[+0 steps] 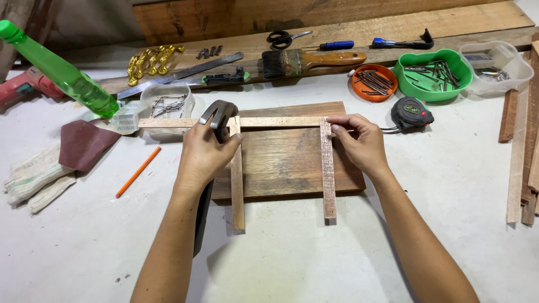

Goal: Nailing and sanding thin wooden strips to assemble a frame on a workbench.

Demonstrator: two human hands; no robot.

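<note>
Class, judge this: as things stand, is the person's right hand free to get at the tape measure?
Probably not at once: the right hand pinches the wooden slats at their corner. The tape measure lies just beyond it, with bare table between.

— What carries it all?
— A pale grey worktop (314,264). A brown wooden board (283,160) lies flat on it.
— Left of the board?
— An orange pencil (138,171), a dark red sheet (85,145) over a pair of cloth gloves (33,179), and a clear tub of nails (167,104).
— Right of it?
— A black tape measure (411,113) just beside its corner; wooden strips (522,151) well apart.
— Beyond it?
— An orange dish (375,82), a green bowl (433,73) and a long plank (337,42).
</note>
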